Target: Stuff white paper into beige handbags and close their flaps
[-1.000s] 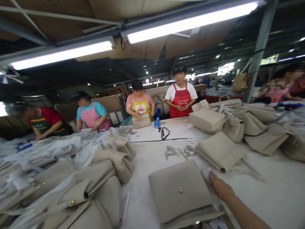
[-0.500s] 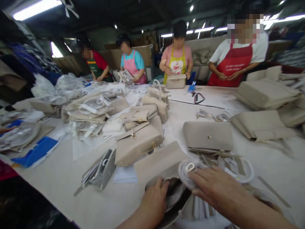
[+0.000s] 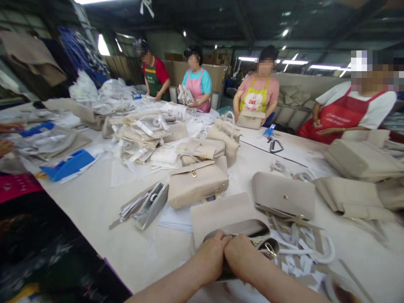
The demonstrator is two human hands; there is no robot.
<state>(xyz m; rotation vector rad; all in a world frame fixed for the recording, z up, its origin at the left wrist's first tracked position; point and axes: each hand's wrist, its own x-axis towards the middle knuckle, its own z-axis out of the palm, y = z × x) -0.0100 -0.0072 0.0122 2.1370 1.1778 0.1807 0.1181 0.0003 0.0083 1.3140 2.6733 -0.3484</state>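
Note:
In front of me stands an open beige handbag [image 3: 225, 212], its flap laid back away from me. My left hand [image 3: 213, 256] is closed over the left side of its mouth. Right beside it, my right hand [image 3: 241, 256] reaches down into the opening, the two hands touching; its fingers are hidden inside. Gold metal clasps [image 3: 269, 249] show at the bag's right end, by my right wrist. I cannot see the wrapped strap roll. Another beige handbag [image 3: 284, 193] lies just beyond, and a third with a gold lock [image 3: 197, 183] sits to the left.
A grey holder with papers [image 3: 151, 206] and a blue tray [image 3: 67, 165] lie leftward. Wrapped bag pieces [image 3: 142, 136] are heaped behind. White scraps and a handle [image 3: 325, 250] lie right, near an open round container [image 3: 342, 290]. Several co-workers stand across the table [image 3: 94, 202].
My right hand has moved left and down from the wrapped strap roll into the bag's mouth, against my left hand. The roll is out of sight. The view has swung left.

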